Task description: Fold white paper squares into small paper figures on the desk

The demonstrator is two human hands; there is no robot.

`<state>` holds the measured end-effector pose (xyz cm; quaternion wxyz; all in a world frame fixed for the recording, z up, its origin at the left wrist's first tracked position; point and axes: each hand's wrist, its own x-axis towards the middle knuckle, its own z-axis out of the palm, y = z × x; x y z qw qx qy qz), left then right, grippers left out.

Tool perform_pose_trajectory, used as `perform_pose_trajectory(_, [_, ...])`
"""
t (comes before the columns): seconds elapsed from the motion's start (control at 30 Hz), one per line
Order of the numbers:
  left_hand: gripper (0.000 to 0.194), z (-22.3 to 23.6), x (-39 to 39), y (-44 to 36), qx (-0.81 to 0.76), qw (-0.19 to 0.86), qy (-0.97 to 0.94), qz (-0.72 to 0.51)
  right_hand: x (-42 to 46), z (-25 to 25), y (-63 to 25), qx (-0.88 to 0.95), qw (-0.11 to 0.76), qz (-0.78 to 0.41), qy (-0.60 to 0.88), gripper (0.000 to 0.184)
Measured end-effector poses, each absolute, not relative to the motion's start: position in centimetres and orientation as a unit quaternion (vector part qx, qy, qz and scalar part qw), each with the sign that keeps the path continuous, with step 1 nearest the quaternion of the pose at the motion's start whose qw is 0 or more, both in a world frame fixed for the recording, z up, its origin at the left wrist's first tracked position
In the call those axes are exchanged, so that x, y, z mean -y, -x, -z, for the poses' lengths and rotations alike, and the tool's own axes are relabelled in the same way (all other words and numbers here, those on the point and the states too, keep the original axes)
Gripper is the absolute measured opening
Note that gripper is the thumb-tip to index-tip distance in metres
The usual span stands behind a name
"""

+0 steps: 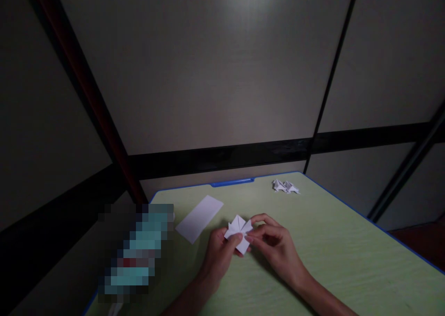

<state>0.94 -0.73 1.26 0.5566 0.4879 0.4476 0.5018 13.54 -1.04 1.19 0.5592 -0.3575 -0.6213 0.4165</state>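
At the far left, a teal and dark item [139,246], pixelated beyond identification, stands along the table's left border and limits movement there. Next, a flat white rectangular paper sheet [200,218] lies aslant, near the left hand but apart from it.

The left hand [218,251] grips the small white folded-paper piece with pointed flaps [238,224]: thumb pressed on top near the middle, fingers beneath. The piece is held above the near-middle part of the pale green table with blue edging [333,246]. Judged by appearance, it is very light, crisp along its creases, pliable at single layers, and easily torn or crushed; slipperiness is probably slight. The best hold is the layered centre, flat between thumb and fingers; flap tips should be taken gently.

Behind, a blue elongated bar [232,182] sits at the far edge. The right hand [274,242] has thumb and fingertip closed on the piece's right side; pressure cannot be determined.

Beyond it, two white folded-paper figures [285,186] stand near the far right corner. The widest working room lies rightward, bounded by the slanting right edge.
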Motion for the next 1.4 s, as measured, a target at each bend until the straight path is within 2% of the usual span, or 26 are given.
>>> perform_pose_trajectory(0.17, [0.014,-1.05,0.75,-0.99,-0.458,0.547,-0.488,-0.502,1.60,-1.32,-13.90,0.703,0.527,-0.293,0.378,0.016])
perform_pose_trajectory(0.33, [0.013,-0.92,0.67,-1.00,-0.461,0.554,-0.482,-0.498,1.66,-1.29,-14.09,0.749,0.504,-0.240,0.356,0.017])
perform_pose_trajectory(0.57, [0.017,-1.13,0.64,-0.82,-0.444,0.596,-0.462,-0.485,1.54,-1.36,-14.11,0.746,0.504,-0.252,0.356,0.015])
perform_pose_trajectory(0.9, [0.013,-1.05,0.67,-0.93,-0.459,0.570,-0.455,-0.508,1.37,-1.20,-13.71,0.692,0.520,-0.330,0.377,0.015])
perform_pose_trajectory(1.4, [0.013,-0.41,0.08,-0.87,-0.451,0.594,-0.448,-0.492,1.59,-1.33,-14.10,0.753,0.499,-0.254,0.347,0.017])
